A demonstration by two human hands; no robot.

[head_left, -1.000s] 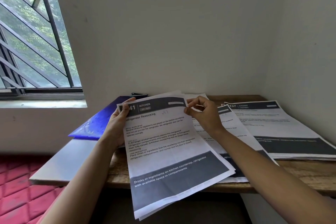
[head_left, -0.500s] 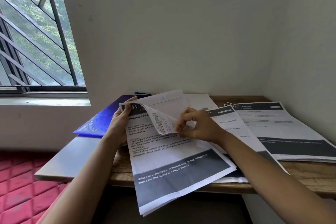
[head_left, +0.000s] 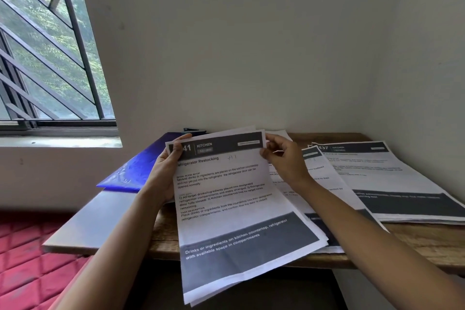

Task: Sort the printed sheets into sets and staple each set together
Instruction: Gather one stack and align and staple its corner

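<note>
Over the tabletop (head_left: 415,241) front edge, I see the sheet set (head_left: 226,196) held up, btm hanging past it. Left grip (head_left: 164,171) clamps its top-left corner, right grip (head_left: 284,161) pinches top-right. Other printed sheets (head_left: 392,184) lie flat on tabletop's right half; blue folder (head_left: 136,168) at its left rear.

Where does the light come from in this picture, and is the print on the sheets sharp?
Head view: daylight comes from the window at left; print on the held set reads clearly; small print on the right stack is blurred.
</note>
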